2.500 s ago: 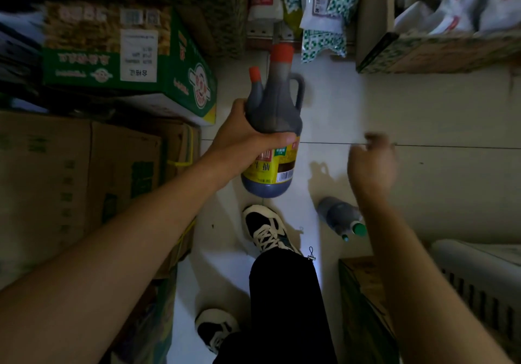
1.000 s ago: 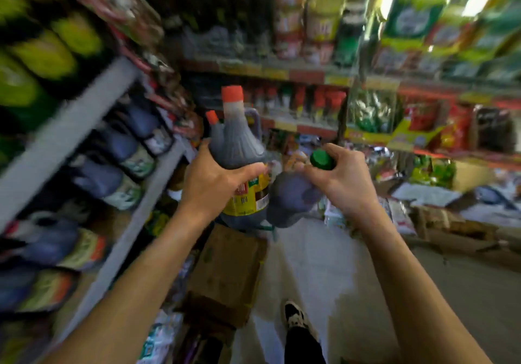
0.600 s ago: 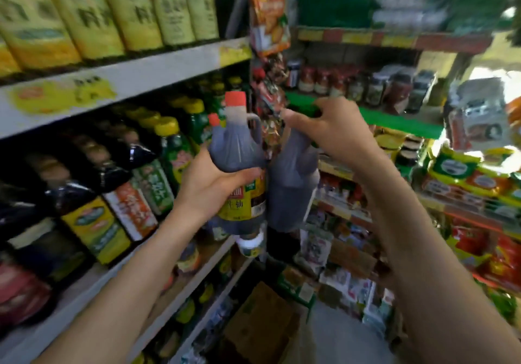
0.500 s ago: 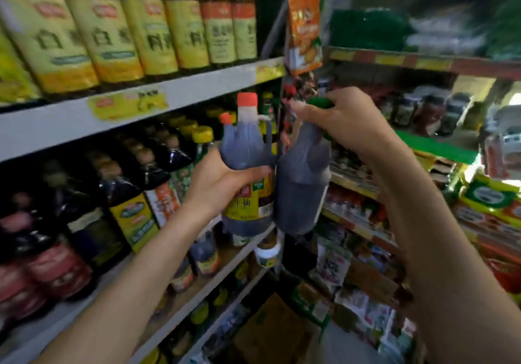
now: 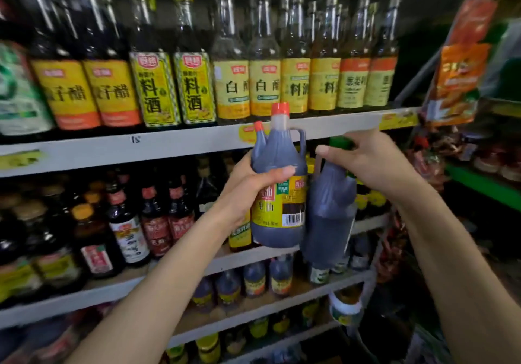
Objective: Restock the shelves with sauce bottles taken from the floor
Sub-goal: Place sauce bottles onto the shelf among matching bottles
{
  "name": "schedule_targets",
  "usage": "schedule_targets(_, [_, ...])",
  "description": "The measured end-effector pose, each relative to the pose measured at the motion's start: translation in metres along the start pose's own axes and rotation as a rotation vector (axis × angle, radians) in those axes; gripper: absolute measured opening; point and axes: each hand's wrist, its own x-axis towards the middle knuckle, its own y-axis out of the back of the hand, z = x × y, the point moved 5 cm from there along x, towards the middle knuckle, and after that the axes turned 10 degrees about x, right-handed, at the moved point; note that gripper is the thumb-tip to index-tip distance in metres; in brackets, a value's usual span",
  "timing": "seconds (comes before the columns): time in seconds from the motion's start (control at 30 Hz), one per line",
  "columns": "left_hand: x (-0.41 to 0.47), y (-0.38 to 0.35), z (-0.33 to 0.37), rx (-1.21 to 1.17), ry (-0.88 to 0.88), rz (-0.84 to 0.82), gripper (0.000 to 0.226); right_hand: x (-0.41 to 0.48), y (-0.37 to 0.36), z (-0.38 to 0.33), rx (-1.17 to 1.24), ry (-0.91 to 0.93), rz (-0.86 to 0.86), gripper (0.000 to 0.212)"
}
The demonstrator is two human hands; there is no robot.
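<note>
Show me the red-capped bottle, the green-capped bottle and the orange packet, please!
red-capped bottle (image 5: 277, 155): head view, on its dark shoulder below the neck.
green-capped bottle (image 5: 329, 214): head view, on its dark body.
orange packet (image 5: 462, 65): head view, on its front, far right.

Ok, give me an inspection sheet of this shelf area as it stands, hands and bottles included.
Surface: white shelf board, with rows of bottles standing above and below it.
Job's things: red-capped sauce bottle, upright, yellow label; green-capped sauce bottle close beside it, contact unclear. Both are held in front of the shelves, not yet set down.
Clutter: small white tub at the end of a lower shelf.
Grippers: left hand grips the red-capped sauce bottle round its body; right hand holds the green-capped sauce bottle at its neck.
Cables: nothing seen.
Surroundings: yellow-labelled bottles on the upper shelf; orange packets hanging at the right.
</note>
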Motion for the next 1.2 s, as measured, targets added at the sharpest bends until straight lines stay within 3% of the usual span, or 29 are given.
schedule_targets(0.17, [-0.016, 0.025, 0.003, 0.042, 0.002, 0.070, 0.044, 0.011, -0.032, -0.005, 0.060, 0.072, -0.071, 0.045])
schedule_targets(0.27, [-0.028, 0.032, -0.004, -0.021, 0.055, 0.013, 0.054, 0.016, -0.046, -0.008, 0.151, 0.105, -0.146, 0.042])
schedule_targets(0.43, [-0.051, 0.038, -0.018, -0.185, 0.138, -0.045, 0.054, 0.020, -0.052, -0.009, 0.464, 0.159, -0.486, 0.032])
schedule_targets(0.57, [-0.060, 0.038, -0.019, -0.284, 0.232, -0.036, 0.057, 0.015, -0.064, -0.006, 0.627, 0.173, -0.644, 0.042])
schedule_targets(0.67, [-0.064, 0.034, -0.017, -0.303, 0.282, -0.095, 0.062, 0.009, -0.069, 0.001, 0.721, 0.168, -0.687, 0.043])
schedule_targets(0.8, [-0.067, 0.029, -0.022, -0.339, 0.306, -0.120, 0.065, 0.005, -0.074, 0.010, 0.752, 0.140, -0.741, 0.028])
schedule_targets(1.0, [-0.058, 0.014, -0.013, -0.328, 0.312, -0.273, 0.065, 0.008, -0.083, 0.023, 0.724, 0.065, -0.729, 0.042])
schedule_targets(1.1, [-0.055, 0.011, -0.013, -0.354, 0.331, -0.235, 0.067, 0.009, -0.088, 0.028, 0.771, 0.021, -0.739, 0.035])
schedule_targets(1.2, [-0.053, 0.007, -0.011, -0.343, 0.288, -0.200, 0.061, 0.011, -0.092, 0.037, 0.809, -0.017, -0.620, 0.054])
